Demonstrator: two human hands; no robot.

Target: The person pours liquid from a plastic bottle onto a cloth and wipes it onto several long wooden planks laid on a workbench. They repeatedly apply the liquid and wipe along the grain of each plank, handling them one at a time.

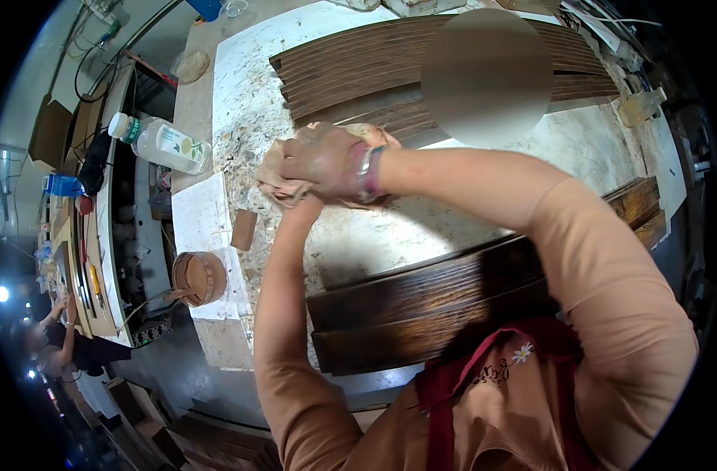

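Over the left part of the worktable [421,228], my right hand [327,161] is closed on a crumpled tan cloth [276,184]. Motion smears the hand a little; a bracelet circles its wrist. My left hand [305,207] reaches up into the same bundle from below, its fingers hidden by the cloth and my right hand. Just beyond lie dark brown wooden slats [358,67] side by side, partly covered by a round blurred patch. Nearer my body rest glossy dark boards [421,298].
A clear bottle with a white cap [166,145] lies tilted at the table's left. Below it are a brown-stained tub [200,279] with a handled tool and a small brown block [244,229]. Another bottle [641,107] is far right. A person [68,337] works at far left.
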